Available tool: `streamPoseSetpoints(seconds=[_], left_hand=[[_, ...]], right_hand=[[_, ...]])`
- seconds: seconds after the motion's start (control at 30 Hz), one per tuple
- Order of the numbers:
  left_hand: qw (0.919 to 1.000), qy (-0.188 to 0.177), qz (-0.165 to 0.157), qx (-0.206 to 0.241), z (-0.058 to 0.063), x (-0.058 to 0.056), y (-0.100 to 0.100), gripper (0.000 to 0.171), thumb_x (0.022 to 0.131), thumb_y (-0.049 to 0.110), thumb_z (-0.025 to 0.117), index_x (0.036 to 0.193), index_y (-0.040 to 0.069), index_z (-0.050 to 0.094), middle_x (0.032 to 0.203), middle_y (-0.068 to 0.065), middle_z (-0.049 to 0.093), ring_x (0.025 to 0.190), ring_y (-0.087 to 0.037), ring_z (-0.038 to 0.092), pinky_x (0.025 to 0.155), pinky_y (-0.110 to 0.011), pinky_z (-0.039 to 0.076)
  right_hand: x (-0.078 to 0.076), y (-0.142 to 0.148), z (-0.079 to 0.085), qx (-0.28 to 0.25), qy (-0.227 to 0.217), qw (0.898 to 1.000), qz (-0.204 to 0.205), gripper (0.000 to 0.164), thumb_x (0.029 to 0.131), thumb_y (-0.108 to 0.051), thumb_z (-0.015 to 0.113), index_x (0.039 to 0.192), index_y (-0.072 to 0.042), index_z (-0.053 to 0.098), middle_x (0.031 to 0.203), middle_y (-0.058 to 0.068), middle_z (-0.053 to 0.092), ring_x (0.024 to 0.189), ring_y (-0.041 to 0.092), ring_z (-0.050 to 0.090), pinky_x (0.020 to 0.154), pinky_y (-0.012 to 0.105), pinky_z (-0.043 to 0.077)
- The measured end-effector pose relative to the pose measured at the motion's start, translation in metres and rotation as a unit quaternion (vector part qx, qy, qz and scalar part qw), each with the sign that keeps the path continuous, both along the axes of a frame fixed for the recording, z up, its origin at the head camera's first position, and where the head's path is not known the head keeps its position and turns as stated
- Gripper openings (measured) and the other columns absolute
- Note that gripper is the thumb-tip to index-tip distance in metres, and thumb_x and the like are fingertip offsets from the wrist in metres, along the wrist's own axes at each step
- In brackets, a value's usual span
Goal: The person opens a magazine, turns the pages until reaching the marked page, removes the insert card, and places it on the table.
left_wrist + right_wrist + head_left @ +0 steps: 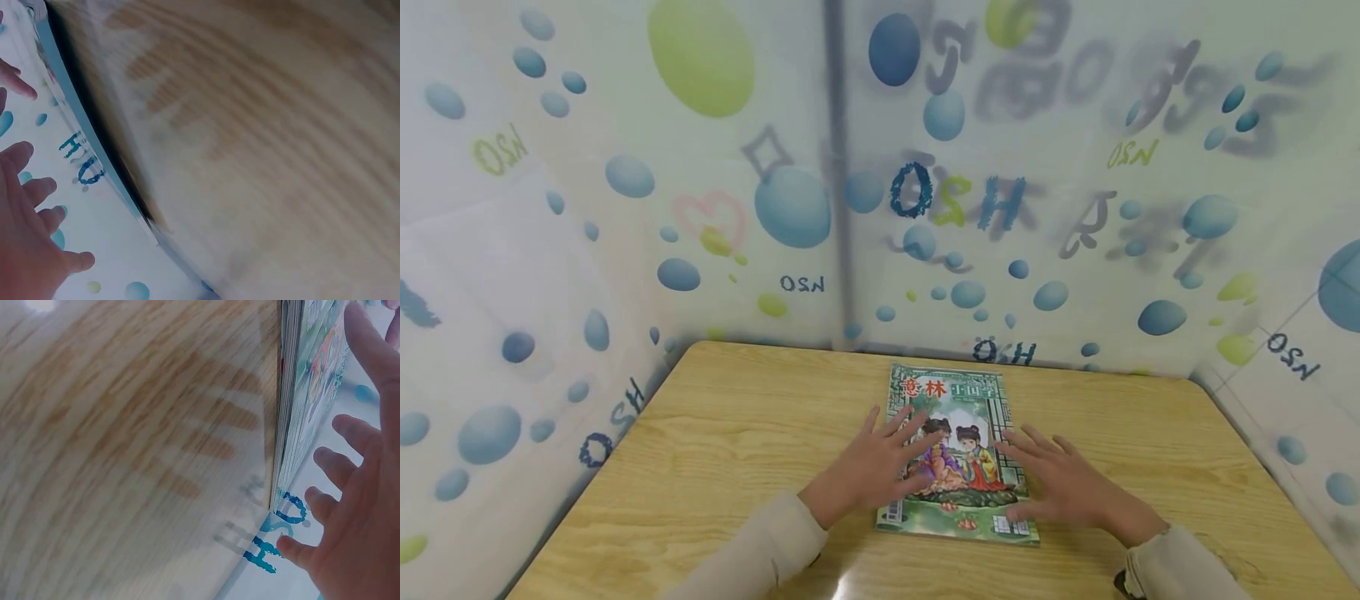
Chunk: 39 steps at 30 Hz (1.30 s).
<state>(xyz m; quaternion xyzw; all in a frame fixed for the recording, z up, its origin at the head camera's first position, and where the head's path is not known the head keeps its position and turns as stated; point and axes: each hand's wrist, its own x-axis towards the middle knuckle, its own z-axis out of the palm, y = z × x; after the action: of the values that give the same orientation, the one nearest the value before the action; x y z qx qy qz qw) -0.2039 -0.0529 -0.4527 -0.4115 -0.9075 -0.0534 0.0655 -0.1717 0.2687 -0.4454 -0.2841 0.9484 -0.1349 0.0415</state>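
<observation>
A magazine (955,521) with a green illustrated cover and red title characters lies flat on the wooden table. Over its left side my left hand (880,462) is held with fingers spread. My right hand (1067,479) hovers at its right edge, fingers also spread and partly over the cover. Neither hand grips anything. In the left wrist view the left hand (28,225) shows extended fingers, apart from the tabletop. The right wrist view has the right hand (359,481) raised beside the page edges of the magazine (290,394), with a gap between.
The wooden table (722,450) has rounded back corners and a glossy surface that reflects the hands. Behind and at both sides hangs a pale curtain (880,275) printed with blue and green bubbles and H2O lettering, close against the table's edges.
</observation>
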Motion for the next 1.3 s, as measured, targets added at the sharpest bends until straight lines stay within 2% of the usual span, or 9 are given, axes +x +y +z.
streamPoseSetpoints(seconds=[0.2, 0.33, 0.43, 0.53, 0.73, 1.0, 1.3], left_hand=[[0.9993, -0.011, -0.028, -0.021, -0.004, 0.004, 0.003, 0.062, 0.102, 0.056, 0.039, 0.155, 0.026, 0.037, 0.161, -0.007, 0.03, 0.149, -0.033, 0.023, 0.11, -0.069, 0.021], [0.998, 0.001, -0.037, -0.051, -0.005, 0.006, 0.006, 0.064, 0.101, 0.061, 0.034, 0.156, 0.028, 0.035, 0.162, -0.005, 0.029, 0.149, -0.029, 0.025, 0.11, -0.068, 0.023], [0.9965, 0.009, -0.046, -0.07, -0.004, 0.009, 0.009, 0.066, 0.1, 0.065, 0.031, 0.155, 0.029, 0.036, 0.161, -0.005, 0.031, 0.147, -0.027, 0.029, 0.11, -0.065, 0.026], [0.995, -0.002, -0.056, -0.083, -0.002, 0.012, 0.011, 0.067, 0.098, 0.067, 0.03, 0.154, 0.031, 0.038, 0.16, -0.003, 0.033, 0.147, -0.026, 0.03, 0.111, -0.064, 0.026], [0.9923, -0.037, -0.063, -0.099, -0.001, 0.015, 0.014, 0.071, 0.094, 0.074, 0.034, 0.154, 0.036, 0.037, 0.16, 0.0, 0.033, 0.146, -0.026, 0.032, 0.112, -0.064, 0.025], [0.9908, -0.033, -0.066, -0.113, -0.002, 0.016, 0.015, 0.078, 0.086, 0.08, 0.041, 0.152, 0.038, 0.04, 0.159, 0.002, 0.036, 0.144, -0.024, 0.035, 0.11, -0.062, 0.031], [0.9905, -0.021, -0.072, -0.115, -0.001, 0.015, 0.017, 0.077, 0.085, 0.079, 0.046, 0.15, 0.038, 0.044, 0.156, 0.001, 0.04, 0.142, -0.025, 0.039, 0.108, -0.061, 0.034]], right_hand=[[-0.001, 0.002, -0.001, -0.004, -0.021, 1.0, 0.02, 0.098, 0.076, -0.075, 0.064, 0.152, -0.018, 0.042, 0.156, 0.018, 0.037, 0.144, 0.051, 0.023, 0.102, 0.078, 0.019], [-0.002, 0.003, -0.001, -0.003, -0.035, 0.999, 0.029, 0.102, 0.072, -0.076, 0.066, 0.152, -0.018, 0.042, 0.156, 0.018, 0.037, 0.143, 0.052, 0.023, 0.101, 0.078, 0.021], [-0.003, 0.004, 0.0, -0.009, -0.047, 0.998, 0.039, 0.104, 0.069, -0.075, 0.069, 0.152, -0.019, 0.043, 0.156, 0.018, 0.037, 0.143, 0.052, 0.023, 0.099, 0.079, 0.022], [-0.004, 0.005, 0.0, -0.017, -0.06, 0.997, 0.047, 0.104, 0.067, -0.073, 0.072, 0.15, -0.017, 0.046, 0.156, 0.019, 0.036, 0.143, 0.053, 0.021, 0.099, 0.079, 0.022], [-0.005, 0.008, 0.0, -0.03, -0.074, 0.995, 0.058, 0.104, 0.064, -0.069, 0.077, 0.149, -0.014, 0.048, 0.155, 0.023, 0.036, 0.142, 0.056, 0.021, 0.1, 0.078, 0.023], [-0.005, 0.008, -0.002, -0.033, -0.073, 0.995, 0.062, 0.103, 0.064, -0.067, 0.078, 0.148, -0.015, 0.049, 0.155, 0.021, 0.037, 0.142, 0.055, 0.022, 0.099, 0.079, 0.023], [-0.005, 0.009, -0.004, -0.034, -0.071, 0.995, 0.06, 0.1, 0.065, -0.065, 0.079, 0.148, -0.017, 0.049, 0.155, 0.022, 0.037, 0.142, 0.055, 0.022, 0.099, 0.078, 0.023]])
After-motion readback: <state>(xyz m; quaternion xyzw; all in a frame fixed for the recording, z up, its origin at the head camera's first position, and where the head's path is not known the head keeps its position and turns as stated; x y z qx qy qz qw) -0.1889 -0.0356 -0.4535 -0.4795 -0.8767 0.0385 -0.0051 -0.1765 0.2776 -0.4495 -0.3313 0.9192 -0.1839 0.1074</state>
